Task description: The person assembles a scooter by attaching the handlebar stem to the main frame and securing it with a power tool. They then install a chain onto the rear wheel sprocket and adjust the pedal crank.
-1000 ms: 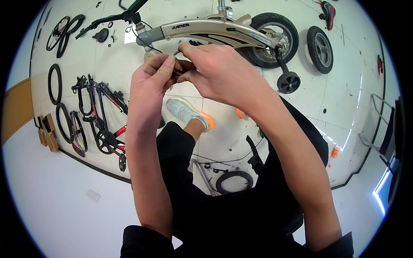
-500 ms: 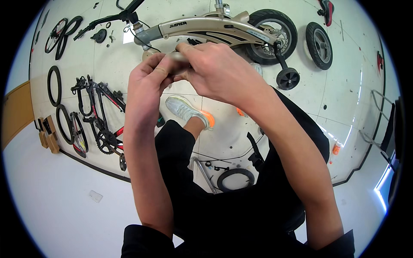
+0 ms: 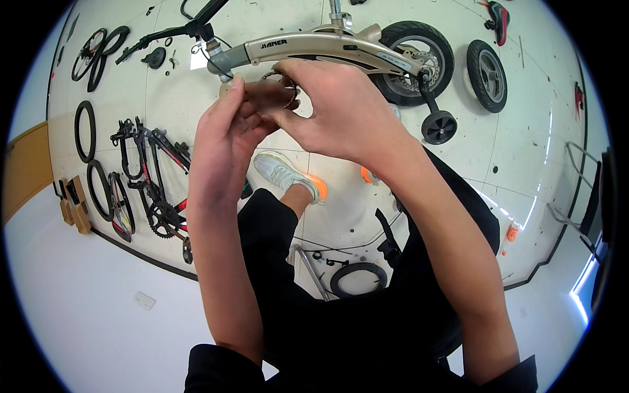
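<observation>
My left hand point(image 3: 219, 141) and my right hand point(image 3: 341, 111) meet in front of me, fingertips together. Between them they pinch a small dark toothed ring point(image 3: 286, 86), mostly hidden by the fingers. Just beyond the hands a pale gold child's bicycle frame point(image 3: 314, 47) lies on the floor, with its black rear wheel point(image 3: 419, 62) and a small training wheel point(image 3: 439, 126) attached. My legs in black trousers and a grey shoe with an orange heel point(image 3: 285, 175) are below the hands.
A black and red bicycle frame with a chainring point(image 3: 147, 190) lies at left, beside loose tyres point(image 3: 85, 131). A handlebar point(image 3: 164, 33) is at top left, a loose wheel point(image 3: 488, 65) at top right, a tyre point(image 3: 357, 278) by my legs, a metal rack point(image 3: 583, 190) at right.
Both hands have shifted slightly up and right toward the gold frame. The right fingers have re-gripped, and the small ring now shows between the fingertips.
</observation>
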`<state>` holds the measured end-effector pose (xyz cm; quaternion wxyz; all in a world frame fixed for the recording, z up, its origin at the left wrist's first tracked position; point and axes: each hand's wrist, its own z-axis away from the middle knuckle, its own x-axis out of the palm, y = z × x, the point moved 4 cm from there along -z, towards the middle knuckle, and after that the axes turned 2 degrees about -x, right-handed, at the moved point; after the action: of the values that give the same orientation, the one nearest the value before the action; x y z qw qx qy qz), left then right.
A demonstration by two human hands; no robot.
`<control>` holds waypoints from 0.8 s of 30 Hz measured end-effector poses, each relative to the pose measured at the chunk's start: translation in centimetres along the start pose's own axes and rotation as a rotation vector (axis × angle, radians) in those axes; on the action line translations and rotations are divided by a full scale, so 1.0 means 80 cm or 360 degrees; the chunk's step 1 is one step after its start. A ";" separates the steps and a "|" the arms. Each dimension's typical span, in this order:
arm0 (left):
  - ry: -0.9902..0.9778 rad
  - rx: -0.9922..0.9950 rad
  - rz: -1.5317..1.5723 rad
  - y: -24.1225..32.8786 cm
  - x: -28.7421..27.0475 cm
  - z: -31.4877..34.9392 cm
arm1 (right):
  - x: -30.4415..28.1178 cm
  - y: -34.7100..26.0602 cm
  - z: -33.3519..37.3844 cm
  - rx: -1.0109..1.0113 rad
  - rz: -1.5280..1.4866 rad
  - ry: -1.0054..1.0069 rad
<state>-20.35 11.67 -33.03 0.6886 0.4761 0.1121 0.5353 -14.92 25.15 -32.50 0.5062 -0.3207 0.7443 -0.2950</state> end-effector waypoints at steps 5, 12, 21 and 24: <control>-0.0079 0.0007 0.0092 -0.002 0.001 0.000 | -0.002 0.000 0.001 0.0028 0.0109 0.0037; -0.0132 -0.0023 0.0273 -0.005 0.000 -0.001 | -0.001 0.004 0.002 0.0018 0.0115 0.0040; -0.0138 -0.0043 0.0292 -0.009 -0.009 -0.002 | -0.003 0.002 0.001 0.0005 0.0057 -0.0012; -0.0163 0.0001 0.0295 -0.010 -0.011 -0.003 | -0.003 -0.001 0.000 0.0001 0.0042 0.0012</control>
<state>-20.31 11.07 -34.11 0.6407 0.5115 0.0324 0.5716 -14.85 25.25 -32.31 0.5075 -0.3095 0.7502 -0.2896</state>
